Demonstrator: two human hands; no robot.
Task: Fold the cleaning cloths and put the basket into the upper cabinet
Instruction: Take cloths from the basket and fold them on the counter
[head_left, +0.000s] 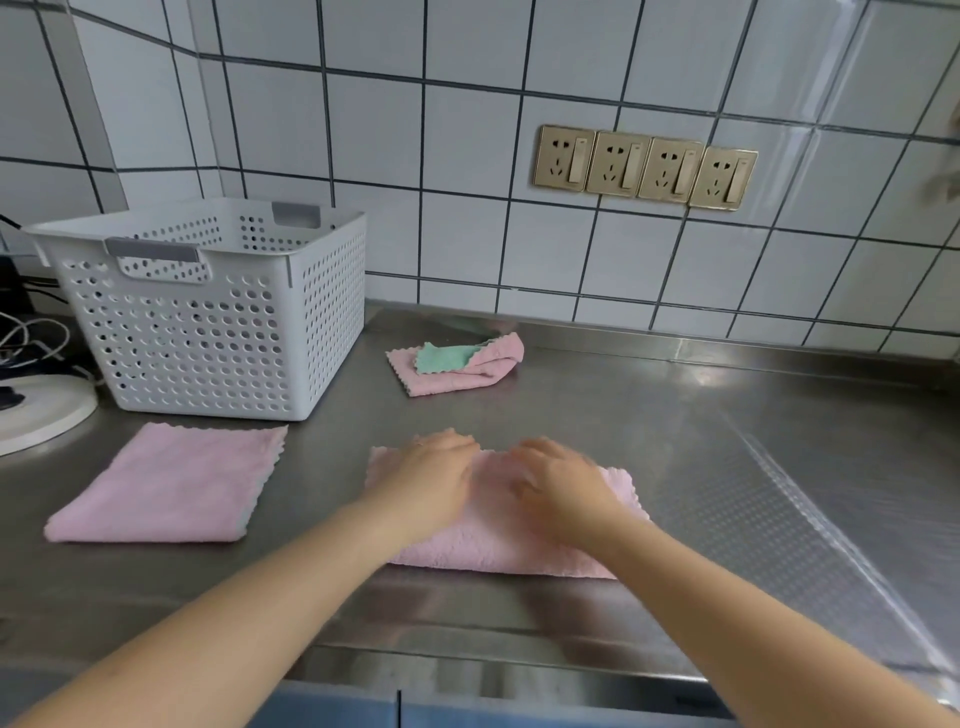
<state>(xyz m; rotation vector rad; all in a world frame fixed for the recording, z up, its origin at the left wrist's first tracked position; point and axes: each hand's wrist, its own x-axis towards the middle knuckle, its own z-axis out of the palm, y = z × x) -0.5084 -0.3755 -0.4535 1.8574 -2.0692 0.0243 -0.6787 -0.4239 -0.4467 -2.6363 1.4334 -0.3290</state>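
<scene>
Your left hand (434, 480) and right hand (563, 483) lie flat, fingers relaxed, pressing the pink cloth (493, 545) on the steel counter (675, 441). Folded pink cloth (166, 486) left of it. White perforated basket (208, 312) behind; crumpled pink-green cloth (457, 364) near wall.

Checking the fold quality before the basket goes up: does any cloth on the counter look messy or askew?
Yes: the pink-and-green cloth near the wall lies crumpled, one corner flipped to show its green side. The pink cloth beside the basket lies flat.
</scene>
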